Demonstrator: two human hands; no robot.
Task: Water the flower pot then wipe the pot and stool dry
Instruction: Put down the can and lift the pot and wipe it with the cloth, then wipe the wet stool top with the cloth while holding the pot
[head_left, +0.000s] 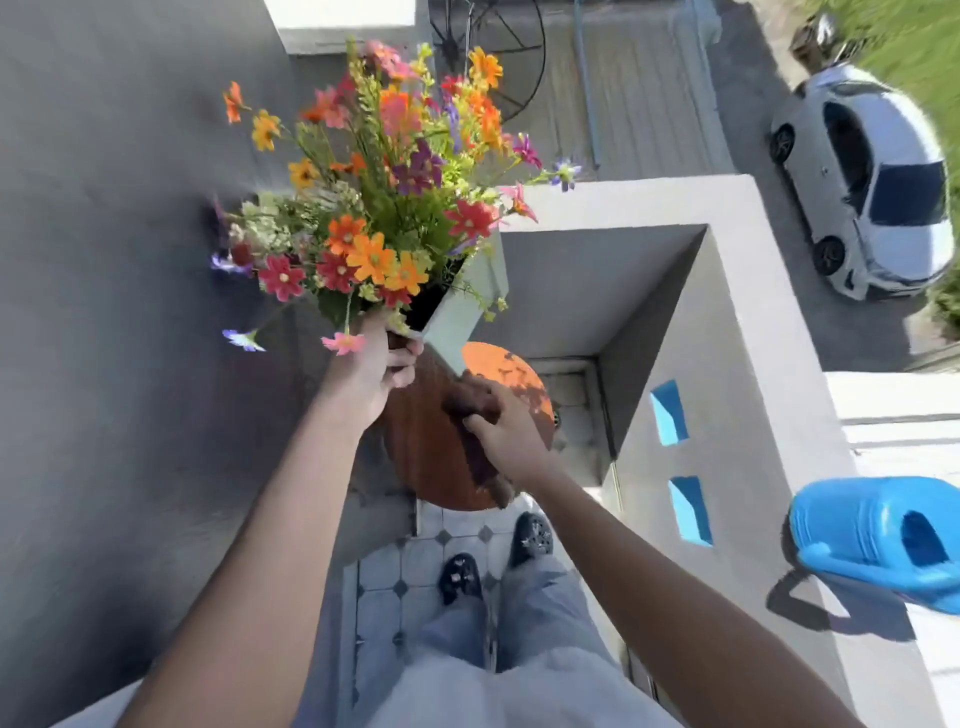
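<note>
Two hands are busy here, each closed on its own thing. Beside me the grey balcony wall (753, 322) carries the blue watering can (883, 540), set aside, so I judge the watering is finished. The round orange stool (436, 467) stands below. My left hand (371, 374) grips the pale flower pot (462, 312) by its rim and holds it tilted above the seat. My right hand (506, 426) presses a dark cloth (470, 410) on the seat. Next, I think, I should wipe the remaining seat, then the pot.

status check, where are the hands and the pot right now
Left hand holding flower pot tilted up off stool. Right hand wiping stool with brown cloth. Nothing blocking.
</note>
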